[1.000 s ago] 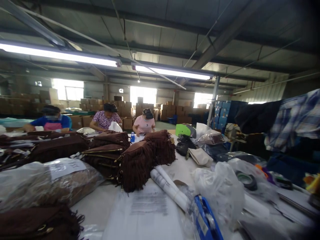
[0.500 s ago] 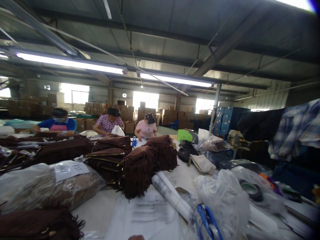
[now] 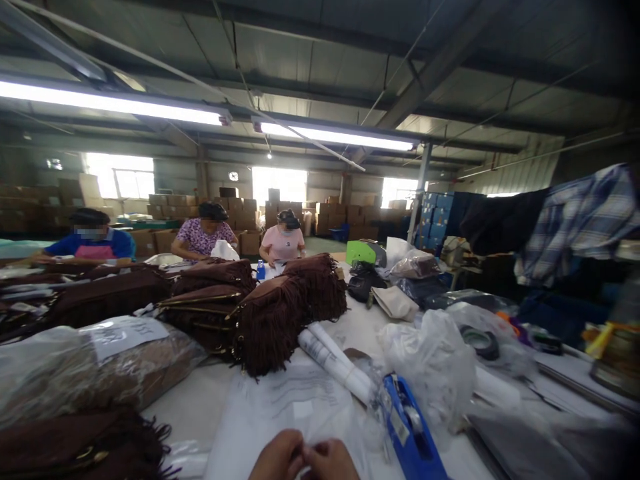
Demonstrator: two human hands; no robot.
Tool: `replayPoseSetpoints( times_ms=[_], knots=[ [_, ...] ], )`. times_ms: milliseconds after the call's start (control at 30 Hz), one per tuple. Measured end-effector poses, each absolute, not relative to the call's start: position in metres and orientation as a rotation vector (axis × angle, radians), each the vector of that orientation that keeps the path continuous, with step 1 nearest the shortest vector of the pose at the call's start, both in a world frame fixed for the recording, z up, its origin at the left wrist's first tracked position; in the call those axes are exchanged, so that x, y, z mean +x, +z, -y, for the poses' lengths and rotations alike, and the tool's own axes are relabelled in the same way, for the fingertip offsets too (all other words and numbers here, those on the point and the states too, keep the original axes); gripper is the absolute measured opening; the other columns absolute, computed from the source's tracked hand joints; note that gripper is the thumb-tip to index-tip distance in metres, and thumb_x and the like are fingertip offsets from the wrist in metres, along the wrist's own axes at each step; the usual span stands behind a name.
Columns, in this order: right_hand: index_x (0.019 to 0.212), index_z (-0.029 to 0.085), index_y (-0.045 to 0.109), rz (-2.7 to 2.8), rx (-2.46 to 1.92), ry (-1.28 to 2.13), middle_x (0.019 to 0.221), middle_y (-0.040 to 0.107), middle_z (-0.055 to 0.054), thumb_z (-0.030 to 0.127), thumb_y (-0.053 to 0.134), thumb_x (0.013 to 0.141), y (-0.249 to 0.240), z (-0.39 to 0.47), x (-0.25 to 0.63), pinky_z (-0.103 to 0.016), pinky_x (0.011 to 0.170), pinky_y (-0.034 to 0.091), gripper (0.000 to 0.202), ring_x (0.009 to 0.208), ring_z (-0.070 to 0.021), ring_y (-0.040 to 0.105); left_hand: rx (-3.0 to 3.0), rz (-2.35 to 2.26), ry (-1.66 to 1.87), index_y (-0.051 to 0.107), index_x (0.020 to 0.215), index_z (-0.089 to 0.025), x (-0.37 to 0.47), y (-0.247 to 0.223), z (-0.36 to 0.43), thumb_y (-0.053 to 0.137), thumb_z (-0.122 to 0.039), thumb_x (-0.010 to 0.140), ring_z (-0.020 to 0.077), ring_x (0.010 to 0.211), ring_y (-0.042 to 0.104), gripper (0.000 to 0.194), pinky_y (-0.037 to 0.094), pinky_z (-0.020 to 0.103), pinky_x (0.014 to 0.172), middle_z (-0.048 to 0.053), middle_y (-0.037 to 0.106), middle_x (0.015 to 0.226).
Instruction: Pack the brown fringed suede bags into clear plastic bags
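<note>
My left hand (image 3: 279,456) and my right hand (image 3: 332,459) meet at the bottom middle of the view, fingers bent and thumbs and fingertips pinched close together. What they pinch is too small and blurred to make out. Just beyond the fingertips, a clear plastic bag (image 3: 280,398) with printed lines lies flat on the white table. To the right of my right hand is a blue tape dispenser (image 3: 411,427). Rolled white printed sheets (image 3: 336,363) lie beyond the bag.
Brown fringed bags (image 3: 273,320) are piled ahead and left, another (image 3: 75,443) lies near left. A plastic-wrapped bundle (image 3: 135,360) sits between them. Crumpled clear plastic (image 3: 435,367), a tape roll (image 3: 479,341) and a dark flat item (image 3: 510,443) lie right. Several people work across the table.
Both hands have come up into view at the bottom middle, fingertips together; before, only a bit of one showed. The view has tilted down and turned slightly right.
</note>
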State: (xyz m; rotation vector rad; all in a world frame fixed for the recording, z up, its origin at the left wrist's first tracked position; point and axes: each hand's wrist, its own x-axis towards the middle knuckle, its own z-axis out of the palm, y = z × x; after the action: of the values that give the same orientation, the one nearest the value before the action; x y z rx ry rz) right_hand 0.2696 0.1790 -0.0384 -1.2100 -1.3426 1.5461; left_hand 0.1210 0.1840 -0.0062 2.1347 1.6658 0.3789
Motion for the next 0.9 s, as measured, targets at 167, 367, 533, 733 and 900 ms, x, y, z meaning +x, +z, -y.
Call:
replayPoseSetpoints(
  times_ms=[167, 367, 533, 733, 900],
  knots=[
    [0.070, 0.011, 0.057, 1.104, -1.307, 1.599, 0.062, 0.065, -0.006, 0.028, 0.056, 0.077, -0.044, -0.186, 0.273, -0.019, 0.047, 0.045, 0.018, 0.055, -0.0136, 0.064, 2.082, -1.640, 0.386, 0.057, 0.070, -0.016, 0.114, 0.013, -0.189, 0.048, -0.022, 0.077, 0.0138, 0.068, 0.056, 0.013, 0.042, 0.021, 0.065, 0.000, 0.062, 0.068],
    [0.067, 0.012, 0.057, 1.186, -1.385, 1.815, 0.055, 0.063, -0.002, 0.023, 0.053, 0.081, -0.043, -0.171, 0.307, -0.020, 0.047, 0.045, 0.018, 0.048, -0.0110, 0.060, 2.042, -1.956, 0.413, 0.053, 0.084, -0.016, 0.119, 0.023, -0.210, 0.039, -0.027, 0.088, 0.0168, 0.078, 0.061, 0.019, 0.043, 0.026, 0.072, 0.005, 0.065, 0.083],
    [0.093, 0.016, 0.068, 1.689, -1.212, 1.371, 0.094, 0.070, -0.008, 0.040, 0.059, 0.082, 0.018, -0.163, 0.316, -0.036, 0.082, 0.050, 0.027, 0.087, -0.0212, 0.065, 2.253, -2.096, 0.329, 0.049, 0.112, -0.015, 0.142, 0.021, -0.201, 0.025, -0.028, 0.096, 0.0207, 0.073, 0.065, 0.031, 0.039, 0.027, 0.059, 0.011, 0.067, 0.093],
    [0.084, 0.012, 0.071, 2.340, -1.408, 0.254, 0.093, 0.066, -0.014, 0.009, 0.061, 0.074, 0.025, -0.219, 0.314, -0.039, 0.081, 0.048, 0.015, 0.095, -0.0272, 0.057, 2.641, -1.909, -0.008, 0.060, 0.107, -0.021, 0.137, 0.024, -0.184, 0.041, -0.037, 0.094, 0.0219, 0.073, 0.067, 0.028, 0.042, 0.026, 0.056, 0.006, 0.069, 0.082],
    [0.090, 0.011, 0.071, 2.163, -1.559, 0.300, 0.092, 0.062, -0.014, 0.005, 0.046, 0.082, -0.016, -0.206, 0.361, -0.036, 0.079, 0.045, 0.027, 0.093, -0.0250, 0.054, 2.617, -2.040, -0.292, 0.059, 0.114, -0.016, 0.081, 0.044, -0.156, 0.028, -0.005, 0.087, 0.0264, 0.070, 0.066, 0.042, 0.045, 0.033, 0.055, 0.012, 0.068, 0.091]
  ],
)
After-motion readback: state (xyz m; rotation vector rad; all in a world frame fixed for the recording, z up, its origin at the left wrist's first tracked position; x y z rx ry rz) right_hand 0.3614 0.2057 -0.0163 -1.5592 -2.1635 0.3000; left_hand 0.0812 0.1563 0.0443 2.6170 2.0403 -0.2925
